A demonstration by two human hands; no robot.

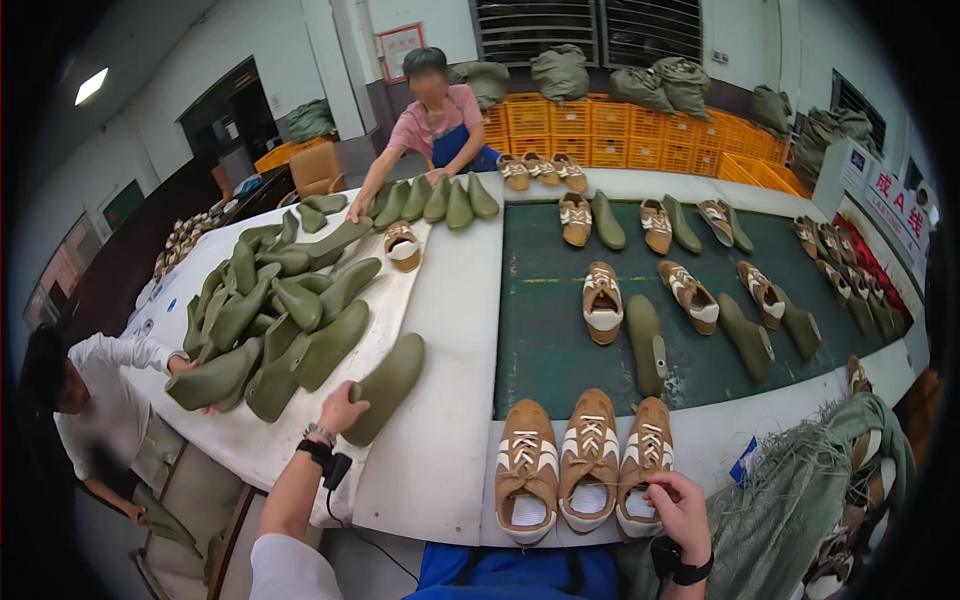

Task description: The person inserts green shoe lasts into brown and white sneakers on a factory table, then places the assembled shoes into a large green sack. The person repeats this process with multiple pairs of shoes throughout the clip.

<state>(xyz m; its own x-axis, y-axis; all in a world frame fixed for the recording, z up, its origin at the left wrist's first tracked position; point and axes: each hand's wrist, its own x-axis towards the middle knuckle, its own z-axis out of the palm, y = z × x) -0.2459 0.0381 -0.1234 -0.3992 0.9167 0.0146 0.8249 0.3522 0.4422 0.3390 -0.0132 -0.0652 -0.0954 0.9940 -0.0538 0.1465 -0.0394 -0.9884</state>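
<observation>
My left hand (343,408) is closed round the heel end of an olive-green shoe last (390,388), whose toe points away from me on the white table. At the near edge, three brown-and-white lace-up sneakers stand in a row. My right hand (681,512) pinches the right sneaker (645,455) near its laces and opening; the fingertips are partly hidden. Next to it are the middle sneaker (588,450) and the left sneaker (526,455), each showing a pale insole. A heap of green lasts (285,310) lies beyond my left hand.
On the green belt (550,365), sneakers and lasts stand paired in rows. A person in pink (432,125) reaches to lasts across the table; another person in white (110,385) handles lasts at left. A green sack (780,500) of shoes lies near right. Orange crates (600,130) line the back.
</observation>
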